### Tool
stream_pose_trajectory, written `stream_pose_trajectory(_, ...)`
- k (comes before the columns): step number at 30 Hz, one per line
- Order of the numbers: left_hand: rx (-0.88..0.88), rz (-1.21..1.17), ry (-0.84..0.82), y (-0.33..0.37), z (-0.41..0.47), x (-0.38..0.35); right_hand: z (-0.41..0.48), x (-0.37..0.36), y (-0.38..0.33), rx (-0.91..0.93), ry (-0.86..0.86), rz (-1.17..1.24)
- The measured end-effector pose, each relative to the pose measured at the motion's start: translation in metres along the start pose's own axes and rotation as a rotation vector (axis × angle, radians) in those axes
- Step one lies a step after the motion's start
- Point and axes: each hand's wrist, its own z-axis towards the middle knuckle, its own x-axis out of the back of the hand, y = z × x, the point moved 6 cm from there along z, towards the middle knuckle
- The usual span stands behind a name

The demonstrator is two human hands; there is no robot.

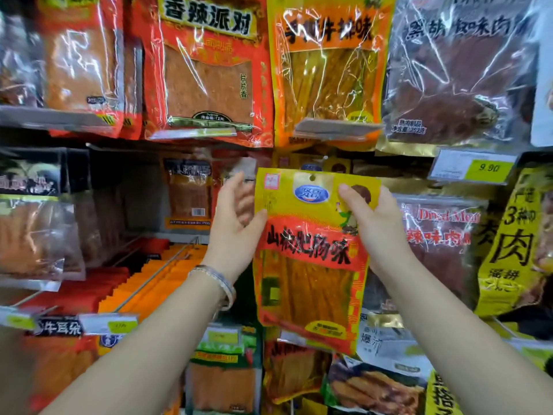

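Item: yellow-and-red snack packet (311, 265), upright before the hanging display, below the orange strip-snack packet (326, 70) and left of the dried-meat packet (443, 235). My right grip (380, 223) pinches its top right corner, thumb in front. My left grip (236, 223) is open, thumb touching its left edge.

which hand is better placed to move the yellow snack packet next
Right, probably. The right hand grips the yellow packet near its top, thumb on the front, so it carries the weight. The left hand is open beside it, only its thumb at the packet's left edge.
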Motion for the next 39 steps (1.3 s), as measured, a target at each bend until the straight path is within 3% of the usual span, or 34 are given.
stream_pose_trajectory(4, -0.270, 0.174, -0.067, 0.045, 0.019, -0.014, 0.010, 0.007, -0.005, 0.025, 0.038, 0.010)
stream_pose_trajectory(9, -0.260, 0.189, -0.177, 0.056, 0.036, -0.035, 0.028, 0.011, -0.009, 0.023, 0.103, -0.002)
stream_pose_trajectory(21, -0.251, 0.121, -0.203, 0.050, 0.035, -0.040, 0.042, 0.013, 0.007, -0.043, 0.073, -0.099)
stream_pose_trajectory(25, -0.213, 0.238, -0.210, 0.014, 0.023, -0.039, 0.028, 0.019, 0.004, 0.200, 0.166, -0.381)
stream_pose_trajectory(29, -0.398, 0.629, -0.298, -0.028, 0.002, -0.039, -0.013, 0.012, 0.013, 0.580, 0.265, -0.909)
stream_pose_trajectory(31, -0.475, 0.789, -0.340, -0.047, -0.003, -0.041, -0.029, -0.005, 0.029, 0.723, 0.193, -1.150)
stream_pose_trajectory(35, -0.517, 0.799, -0.422, -0.069, 0.004, -0.049, -0.030, -0.026, 0.072, 0.603, 0.007, -1.258)
stream_pose_trajectory(39, -0.486, 0.748, -0.433, -0.087, 0.027, -0.056, -0.005, -0.034, 0.094, 0.471, -0.061, -1.261)
